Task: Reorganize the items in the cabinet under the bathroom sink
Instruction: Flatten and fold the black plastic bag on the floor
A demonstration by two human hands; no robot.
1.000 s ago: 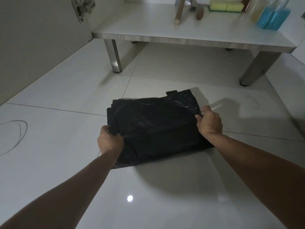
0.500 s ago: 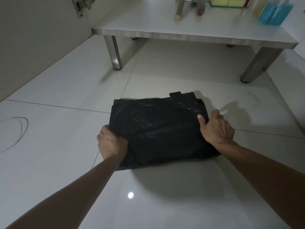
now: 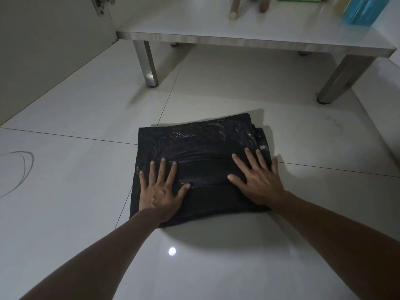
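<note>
Though flattened, bag [image 3: 201,152] near shelf [image 3: 255,43].

Dim, wide-angle view — one glare spot on glossy floor [image 3: 65,213].

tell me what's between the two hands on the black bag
Only the folded black plastic bag itself, bare between the left hand and right hand, in the head view.

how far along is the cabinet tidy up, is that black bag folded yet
Done: the black plastic bag lies folded into a flat rectangle on the floor tiles. In hand: the left hand and right hand press it flat. Left: putting it on the cabinet shelf, beside the blue bottle.
</note>
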